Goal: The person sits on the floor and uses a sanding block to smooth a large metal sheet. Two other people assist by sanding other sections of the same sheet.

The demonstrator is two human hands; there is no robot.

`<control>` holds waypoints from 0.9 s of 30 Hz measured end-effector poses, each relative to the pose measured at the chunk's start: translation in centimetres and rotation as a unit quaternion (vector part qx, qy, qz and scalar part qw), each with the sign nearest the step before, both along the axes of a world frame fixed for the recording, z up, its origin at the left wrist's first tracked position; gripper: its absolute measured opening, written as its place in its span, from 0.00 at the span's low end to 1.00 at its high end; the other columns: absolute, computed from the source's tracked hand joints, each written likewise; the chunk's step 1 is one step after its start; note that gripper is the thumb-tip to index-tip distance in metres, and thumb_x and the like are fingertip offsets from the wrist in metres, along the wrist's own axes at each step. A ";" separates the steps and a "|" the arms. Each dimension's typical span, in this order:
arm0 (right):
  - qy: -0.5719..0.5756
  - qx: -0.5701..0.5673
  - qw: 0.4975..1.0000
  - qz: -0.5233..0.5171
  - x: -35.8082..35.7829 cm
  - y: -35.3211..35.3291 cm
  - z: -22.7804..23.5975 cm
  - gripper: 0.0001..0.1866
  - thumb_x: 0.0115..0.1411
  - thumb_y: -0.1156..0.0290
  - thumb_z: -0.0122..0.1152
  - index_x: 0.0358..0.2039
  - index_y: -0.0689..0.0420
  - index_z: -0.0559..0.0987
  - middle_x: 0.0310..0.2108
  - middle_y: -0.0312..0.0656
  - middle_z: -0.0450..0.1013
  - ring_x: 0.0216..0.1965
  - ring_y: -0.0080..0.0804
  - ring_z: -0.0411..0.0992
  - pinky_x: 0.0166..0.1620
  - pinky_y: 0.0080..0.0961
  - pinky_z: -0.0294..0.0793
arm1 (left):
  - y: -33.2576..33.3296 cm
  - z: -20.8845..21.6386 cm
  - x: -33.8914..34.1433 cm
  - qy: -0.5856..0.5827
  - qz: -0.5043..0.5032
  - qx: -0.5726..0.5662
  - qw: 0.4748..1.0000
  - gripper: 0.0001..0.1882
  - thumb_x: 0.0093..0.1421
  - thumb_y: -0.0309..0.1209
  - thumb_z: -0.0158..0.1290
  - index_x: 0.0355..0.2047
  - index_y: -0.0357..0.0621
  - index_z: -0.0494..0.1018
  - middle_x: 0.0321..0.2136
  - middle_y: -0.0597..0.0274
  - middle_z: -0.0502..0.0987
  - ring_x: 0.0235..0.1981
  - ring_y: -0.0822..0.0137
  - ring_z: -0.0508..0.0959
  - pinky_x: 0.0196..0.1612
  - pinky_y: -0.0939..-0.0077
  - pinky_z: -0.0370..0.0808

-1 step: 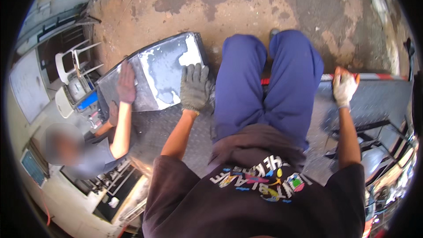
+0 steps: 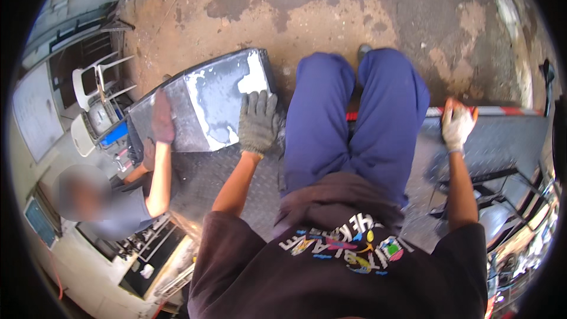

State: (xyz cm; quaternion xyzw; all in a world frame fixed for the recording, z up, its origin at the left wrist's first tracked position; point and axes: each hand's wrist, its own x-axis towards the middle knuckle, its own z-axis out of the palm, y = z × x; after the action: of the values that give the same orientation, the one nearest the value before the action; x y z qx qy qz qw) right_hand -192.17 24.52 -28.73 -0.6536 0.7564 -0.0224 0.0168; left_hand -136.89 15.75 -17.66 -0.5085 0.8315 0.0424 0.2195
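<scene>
Sitting at the edge of a dark metal deck [image 2: 207, 172], with legs in blue trousers [image 2: 378, 103] between the two hands. Resting the gloved left hand [image 2: 258, 119] palm down on the right end of a grey-and-white patched panel [image 2: 215, 103], with fingers straight and close together, grasping nothing; extending the panel from under that palm out to the left. Sharing it with a co-worker's gloved hand [image 2: 162, 121], well left of the left hand. Bending the pale-gloved right hand's [image 2: 458, 125] fingers at a red-and-white striped edge [image 2: 512, 111]; cannot tell whether gripping it.
</scene>
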 end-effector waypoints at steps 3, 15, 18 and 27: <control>-0.062 0.052 0.996 -0.039 2.1 -0.9 1.9 0.16 0.70 0.58 0.50 0.46 0.48 0.84 0.45 0.37 0.82 0.49 0.36 0.77 0.69 0.54 0.51 | 1.1 -0.7 1.4 -0.007 0.014 0.023 1.000 0.29 0.67 0.44 0.46 0.65 0.44 0.66 0.65 0.45 0.65 0.69 0.43 0.59 0.74 0.41 0.45; -0.029 0.084 0.996 0.007 0.3 -2.0 1.6 0.23 0.73 0.53 0.39 0.46 0.46 0.84 0.45 0.34 0.82 0.47 0.34 0.78 0.64 0.51 0.55 | 1.1 -0.1 0.6 -0.044 0.051 0.064 0.996 0.29 0.72 0.48 0.38 0.68 0.50 0.63 0.68 0.54 0.63 0.71 0.51 0.58 0.76 0.49 0.44; -0.029 0.166 0.985 -0.041 -0.7 -2.6 1.2 0.24 0.73 0.50 0.41 0.46 0.50 0.84 0.46 0.35 0.82 0.48 0.31 0.78 0.65 0.46 0.54 | 1.2 -0.3 1.1 -0.004 0.039 -0.006 0.999 0.29 0.72 0.48 0.39 0.67 0.50 0.65 0.67 0.56 0.65 0.71 0.54 0.58 0.76 0.54 0.44; -0.521 -0.115 0.810 0.244 23.1 -16.0 14.1 0.28 0.72 0.57 0.44 0.63 0.63 0.72 0.63 0.49 0.70 0.66 0.42 0.66 0.68 0.37 0.61 | 5.6 -1.8 0.4 0.159 0.299 -0.214 0.916 0.23 0.66 0.44 0.51 0.58 0.50 0.74 0.58 0.58 0.74 0.66 0.53 0.66 0.71 0.53 0.57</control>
State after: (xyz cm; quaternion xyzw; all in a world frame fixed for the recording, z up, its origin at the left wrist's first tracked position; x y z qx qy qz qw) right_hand -169.12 8.51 -14.61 -0.7041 0.4421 -0.4415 0.3375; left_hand -136.49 21.31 -19.46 -0.7548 0.6538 0.0077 -0.0526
